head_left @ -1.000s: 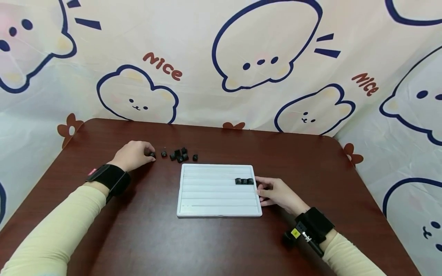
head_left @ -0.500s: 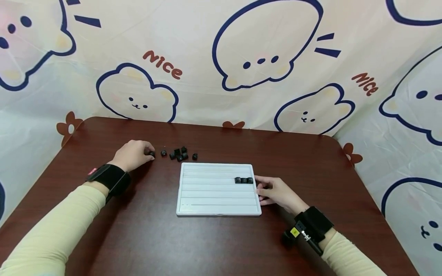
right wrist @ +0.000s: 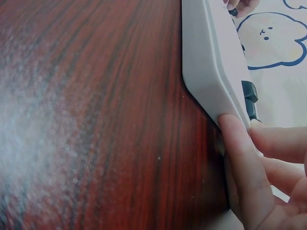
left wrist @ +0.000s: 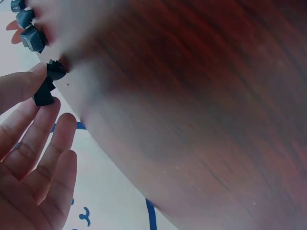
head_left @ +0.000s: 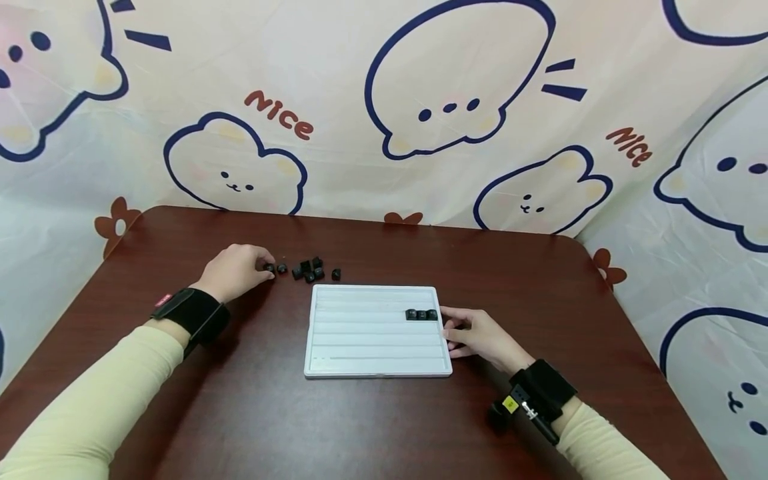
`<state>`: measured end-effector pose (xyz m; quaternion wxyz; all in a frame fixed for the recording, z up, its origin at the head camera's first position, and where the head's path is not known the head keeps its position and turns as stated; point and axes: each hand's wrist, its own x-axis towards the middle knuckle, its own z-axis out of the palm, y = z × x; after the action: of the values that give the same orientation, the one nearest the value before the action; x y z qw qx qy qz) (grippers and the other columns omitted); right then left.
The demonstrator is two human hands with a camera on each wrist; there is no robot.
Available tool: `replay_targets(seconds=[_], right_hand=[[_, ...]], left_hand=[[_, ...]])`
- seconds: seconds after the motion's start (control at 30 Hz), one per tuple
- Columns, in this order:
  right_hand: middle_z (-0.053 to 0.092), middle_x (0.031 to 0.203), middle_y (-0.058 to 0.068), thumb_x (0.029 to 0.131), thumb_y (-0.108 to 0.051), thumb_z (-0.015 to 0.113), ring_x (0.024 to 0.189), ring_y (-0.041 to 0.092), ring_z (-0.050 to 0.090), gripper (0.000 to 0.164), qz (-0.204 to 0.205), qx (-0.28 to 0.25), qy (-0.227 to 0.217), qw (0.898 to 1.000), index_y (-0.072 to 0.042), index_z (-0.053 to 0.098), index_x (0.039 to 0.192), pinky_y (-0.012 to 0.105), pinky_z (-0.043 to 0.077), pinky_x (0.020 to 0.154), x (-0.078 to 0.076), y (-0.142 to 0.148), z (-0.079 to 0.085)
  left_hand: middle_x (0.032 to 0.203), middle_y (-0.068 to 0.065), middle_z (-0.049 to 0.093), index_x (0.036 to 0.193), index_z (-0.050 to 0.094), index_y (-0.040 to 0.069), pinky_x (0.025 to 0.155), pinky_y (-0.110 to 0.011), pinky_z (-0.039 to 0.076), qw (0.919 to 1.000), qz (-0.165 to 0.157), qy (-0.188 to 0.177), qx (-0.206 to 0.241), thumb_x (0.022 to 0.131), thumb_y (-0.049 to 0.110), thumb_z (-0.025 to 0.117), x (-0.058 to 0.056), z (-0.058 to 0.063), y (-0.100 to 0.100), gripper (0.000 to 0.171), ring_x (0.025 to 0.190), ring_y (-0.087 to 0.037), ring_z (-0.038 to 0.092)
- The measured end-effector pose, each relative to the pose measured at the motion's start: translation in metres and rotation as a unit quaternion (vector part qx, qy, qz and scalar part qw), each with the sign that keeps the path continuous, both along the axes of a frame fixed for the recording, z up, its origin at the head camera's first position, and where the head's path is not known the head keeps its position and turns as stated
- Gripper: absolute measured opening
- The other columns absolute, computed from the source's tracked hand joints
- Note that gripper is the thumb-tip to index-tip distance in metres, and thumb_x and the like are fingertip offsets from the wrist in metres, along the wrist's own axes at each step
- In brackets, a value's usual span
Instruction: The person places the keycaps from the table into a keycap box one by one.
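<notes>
Left hand outstretched, pinches black keycap; right hand holds white tray by right edge.

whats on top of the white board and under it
On top of the white board, three black pieces sit in a row near its right edge, beside the right hand. Underneath cannot be seen: the board covers that part of the table.

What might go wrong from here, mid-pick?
1. The left hand pinches a black keycap right beside a loose neighbour, so lifting may knock that one away.
2. The pinched keycap is small and held near the fingertips; it could slip out.
3. The right hand holds the white board close to the row of three keycaps; a twitch might nudge them.
</notes>
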<state>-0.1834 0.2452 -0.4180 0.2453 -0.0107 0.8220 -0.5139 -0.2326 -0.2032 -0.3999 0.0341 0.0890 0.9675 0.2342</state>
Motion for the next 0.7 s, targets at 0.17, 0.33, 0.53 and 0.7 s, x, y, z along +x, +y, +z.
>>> replay_targets(seconds=[0.17, 0.33, 0.53, 0.7], right_hand=[[0.055, 0.108, 0.019, 0.1, 0.005, 0.061, 0.076, 0.019, 0.063, 0.058, 0.0, 0.002, -0.002, 1.0, 0.007, 0.039, 0.153, 0.035, 0.06, 0.071, -0.001, 0.0, 0.0], [0.055, 0.109, 0.019, 0.1, 0.005, 0.061, 0.076, 0.019, 0.064, 0.057, 0.0, 0.0, -0.004, 1.0, 0.007, 0.04, 0.153, 0.034, 0.06, 0.071, -0.001, 0.0, 0.0], [0.056, 0.108, 0.018, 0.1, 0.005, 0.061, 0.077, 0.018, 0.063, 0.057, -0.004, 0.0, -0.001, 1.0, 0.006, 0.04, 0.153, 0.033, 0.06, 0.07, -0.002, 0.001, -0.001], [0.056, 0.109, 0.018, 0.1, 0.005, 0.061, 0.077, 0.018, 0.063, 0.057, -0.003, 0.0, -0.002, 1.0, 0.006, 0.04, 0.153, 0.033, 0.06, 0.07, -0.002, 0.001, -0.002]], left_hand=[[0.106, -0.015, 0.073, 0.114, 0.077, 0.003, 0.087, -0.055, 0.053, 1.0, -0.002, 0.0, 0.0, 0.093, 0.012, 0.075, 0.001, 0.001, 0.003, 0.022, 0.097, -0.03, 0.065], [0.107, -0.015, 0.073, 0.114, 0.076, 0.002, 0.085, -0.053, 0.054, 0.9999, -0.009, 0.002, 0.009, 0.093, 0.011, 0.076, 0.004, 0.002, 0.007, 0.023, 0.097, -0.03, 0.066], [0.106, -0.013, 0.073, 0.114, 0.076, 0.003, 0.082, -0.05, 0.055, 0.9997, -0.021, 0.012, 0.007, 0.092, 0.012, 0.077, 0.01, 0.006, 0.017, 0.024, 0.095, -0.028, 0.066], [0.098, -0.009, 0.072, 0.111, 0.077, 0.005, 0.077, -0.046, 0.056, 0.9994, -0.032, 0.014, 0.008, 0.091, 0.013, 0.078, 0.013, 0.006, 0.025, 0.022, 0.088, -0.025, 0.064]])
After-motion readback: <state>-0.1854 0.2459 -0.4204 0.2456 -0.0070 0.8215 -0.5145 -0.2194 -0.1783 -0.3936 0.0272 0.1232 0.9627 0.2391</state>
